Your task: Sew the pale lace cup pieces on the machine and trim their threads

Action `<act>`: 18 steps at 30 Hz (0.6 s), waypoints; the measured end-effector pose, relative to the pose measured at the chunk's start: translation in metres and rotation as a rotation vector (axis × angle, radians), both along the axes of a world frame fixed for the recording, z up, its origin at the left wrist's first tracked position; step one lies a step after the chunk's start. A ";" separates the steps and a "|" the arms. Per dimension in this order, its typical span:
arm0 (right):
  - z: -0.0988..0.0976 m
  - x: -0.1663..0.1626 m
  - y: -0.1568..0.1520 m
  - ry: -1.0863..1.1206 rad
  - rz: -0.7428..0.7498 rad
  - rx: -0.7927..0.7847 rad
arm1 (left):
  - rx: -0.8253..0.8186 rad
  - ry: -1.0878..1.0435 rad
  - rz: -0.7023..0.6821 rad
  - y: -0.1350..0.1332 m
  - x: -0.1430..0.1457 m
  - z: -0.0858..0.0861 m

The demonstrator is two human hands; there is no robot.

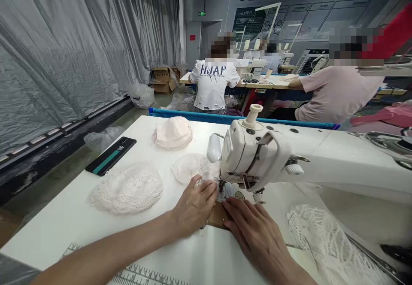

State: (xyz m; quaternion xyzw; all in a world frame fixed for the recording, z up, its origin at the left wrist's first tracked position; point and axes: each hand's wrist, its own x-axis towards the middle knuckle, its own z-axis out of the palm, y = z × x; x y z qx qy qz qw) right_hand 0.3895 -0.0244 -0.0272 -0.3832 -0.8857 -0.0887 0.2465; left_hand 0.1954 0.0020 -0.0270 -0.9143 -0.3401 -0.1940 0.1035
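My left hand [196, 203] is beside the needle of a white sewing machine [251, 147], its fingers closed on the near edge of a white lace piece [186, 168]. That piece runs in under the presser foot, where my fingers partly hide it. To the right of the needle, my right hand [254, 229] lies palm down with fingers stretched out, holding nothing that I can see. Its fingertips touch the edge of a brown plate [217, 216] on the machine bed.
A stack of white lace cups [128, 188] and a pale pink stack [174, 132] lie left. Also there is a black phone [111, 156]. White lace [325, 233] lies right, under the machine arm. A printed ruler [144, 274] marks the front. People sit at machines ahead.
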 end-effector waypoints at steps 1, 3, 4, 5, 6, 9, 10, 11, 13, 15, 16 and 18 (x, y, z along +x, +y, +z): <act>-0.001 0.000 0.001 0.004 -0.003 0.006 | -0.013 -0.001 0.007 0.000 0.000 0.000; -0.002 0.000 0.002 0.006 -0.005 0.032 | -0.033 -0.009 0.010 0.000 0.000 0.001; -0.003 0.001 0.003 0.005 -0.004 0.046 | -0.037 -0.017 0.001 0.000 -0.001 0.003; -0.003 0.001 0.004 0.006 -0.004 0.058 | -0.036 -0.025 -0.009 0.000 -0.003 0.005; -0.003 0.001 0.005 0.011 -0.003 0.067 | -0.026 -0.038 -0.014 0.002 -0.006 0.007; 0.000 0.003 0.007 0.048 0.016 0.094 | 0.011 -0.072 0.043 0.008 -0.028 0.017; 0.002 0.002 0.007 0.063 0.030 0.105 | 0.014 -0.075 0.089 0.011 -0.039 0.021; 0.003 0.001 0.007 0.074 0.046 0.114 | 0.008 -0.065 0.136 0.013 -0.050 0.024; 0.007 -0.002 0.004 0.086 0.084 0.127 | -0.010 -0.010 0.196 0.013 -0.069 0.027; 0.012 -0.009 -0.001 0.078 0.126 0.135 | -0.018 0.054 0.201 0.006 -0.078 0.028; 0.015 -0.013 -0.005 0.064 0.151 0.137 | -0.017 0.077 0.191 0.000 -0.079 0.028; 0.020 -0.024 -0.014 0.029 0.199 0.131 | -0.023 0.098 0.149 -0.020 -0.073 0.027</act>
